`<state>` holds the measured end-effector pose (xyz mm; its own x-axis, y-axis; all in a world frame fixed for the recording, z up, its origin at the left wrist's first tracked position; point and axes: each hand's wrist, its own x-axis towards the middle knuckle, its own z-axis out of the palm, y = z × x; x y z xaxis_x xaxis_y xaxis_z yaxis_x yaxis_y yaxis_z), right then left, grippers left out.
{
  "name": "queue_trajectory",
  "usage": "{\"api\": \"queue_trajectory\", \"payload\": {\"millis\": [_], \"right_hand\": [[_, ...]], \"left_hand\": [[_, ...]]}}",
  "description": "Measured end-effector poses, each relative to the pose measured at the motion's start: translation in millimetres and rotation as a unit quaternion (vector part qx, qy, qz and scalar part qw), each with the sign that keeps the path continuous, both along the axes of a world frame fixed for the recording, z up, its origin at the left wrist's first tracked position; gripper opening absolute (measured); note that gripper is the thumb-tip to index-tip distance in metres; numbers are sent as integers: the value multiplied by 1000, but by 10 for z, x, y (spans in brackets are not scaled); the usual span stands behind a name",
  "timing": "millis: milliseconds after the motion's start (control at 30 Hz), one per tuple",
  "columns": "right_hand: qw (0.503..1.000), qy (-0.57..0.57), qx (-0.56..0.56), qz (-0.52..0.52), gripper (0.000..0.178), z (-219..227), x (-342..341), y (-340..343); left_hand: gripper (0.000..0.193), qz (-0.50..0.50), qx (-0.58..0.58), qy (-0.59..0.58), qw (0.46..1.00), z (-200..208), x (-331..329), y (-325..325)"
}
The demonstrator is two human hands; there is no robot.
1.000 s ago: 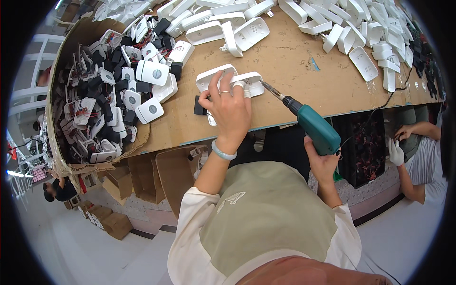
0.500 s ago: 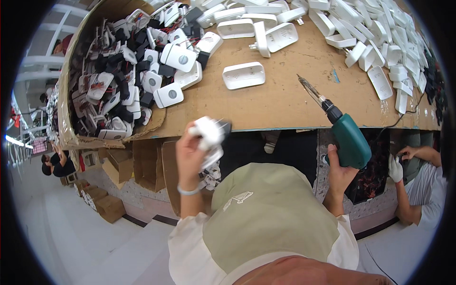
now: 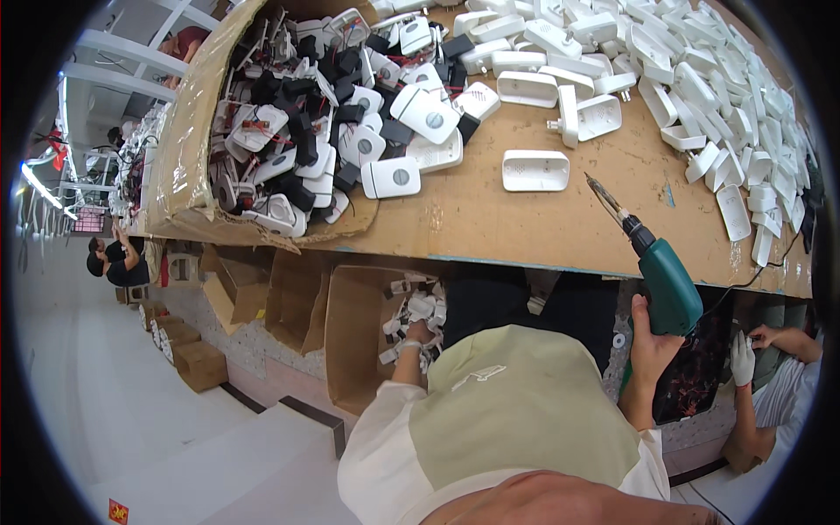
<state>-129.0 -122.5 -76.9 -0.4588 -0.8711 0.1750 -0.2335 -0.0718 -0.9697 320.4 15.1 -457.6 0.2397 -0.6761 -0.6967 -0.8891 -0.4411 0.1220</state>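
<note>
Green electric screwdriver [image 3: 670, 282] | sat in the right hand [image 3: 653, 352], fingers wrapped round its handle, bit [image 3: 604, 196] over the table [image 3: 464, 226] | seemed rigid, fairly heavy, best gripped there | left hand [image 3: 420, 332] was inside a carton [image 3: 352, 350] among white parts [image 3: 423, 306], grip untellable | tabletop looked cardboard-covered | brown boxes [image 3: 199, 365] stood leftward

Green power tool [image 3: 672, 284]: we count one.
White shells [image 3: 733, 214]: dozens, overlapping past our exact count.
Shell lying apart [image 3: 535, 182]: one.
Disc-marked white units [image 3: 381, 179]: several; we cannot total them.
Worktop [image 3: 455, 219]: one.
Co-workers [image 3: 779, 394]: at least three.
</note>
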Motion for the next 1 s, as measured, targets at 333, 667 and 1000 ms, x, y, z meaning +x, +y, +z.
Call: {"api": "queue_trajectory", "payload": {"millis": [333, 667, 1000], "right_hand": [[999, 14, -5, -31, 18, 98, 139, -154], [998, -13, 27, -52, 20, 35, -75, -88], [1000, -19, -2, 3, 23, 54, 69, -208]], "left_hand": [[51, -85, -653, 164, 735, 4341, -961, -3141], [19, -367, -659, -56, 654, 4039, -1192, -2922], [42, -291, -658, 30, 694, 3843, -1780, -2737]]}}
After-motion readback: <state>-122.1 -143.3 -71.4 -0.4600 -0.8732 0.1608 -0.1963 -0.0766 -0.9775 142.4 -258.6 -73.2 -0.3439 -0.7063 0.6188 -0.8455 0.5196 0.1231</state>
